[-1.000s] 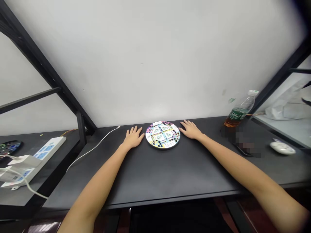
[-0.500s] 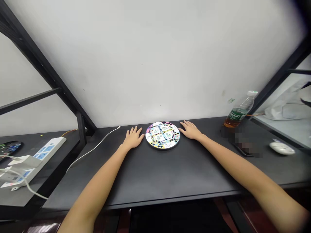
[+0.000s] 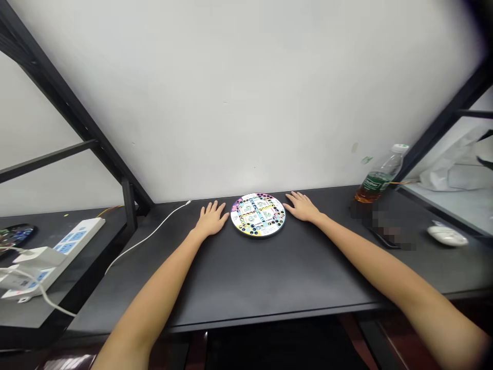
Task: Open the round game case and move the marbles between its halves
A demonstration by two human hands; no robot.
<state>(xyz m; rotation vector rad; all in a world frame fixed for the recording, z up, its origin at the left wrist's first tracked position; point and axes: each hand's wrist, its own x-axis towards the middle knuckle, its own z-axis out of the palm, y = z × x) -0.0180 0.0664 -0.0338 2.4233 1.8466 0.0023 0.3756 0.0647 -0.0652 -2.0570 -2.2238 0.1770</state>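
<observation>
A round, brightly printed board (image 3: pixel 258 215) with many dark round spots and several printed figures lies flat on the black desk (image 3: pixel 265 277), near the wall. Just left of it, my left hand (image 3: pixel 210 219) rests palm down with fingers spread, holding nothing. On the other side my right hand (image 3: pixel 302 206) also lies flat, fingers apart, its thumb close to the board's right edge. Whether that thumb touches the rim, I cannot tell.
At the right stand a bottle of amber drink (image 3: pixel 377 177), a dark blurred-out item (image 3: pixel 385 234) and a white mouse (image 3: pixel 447 236). A white cable (image 3: pixel 148 236) runs across the left side. Further left, a power strip (image 3: pixel 73 241) holds white plugs. Black metal posts (image 3: pixel 65 103) flank the desk.
</observation>
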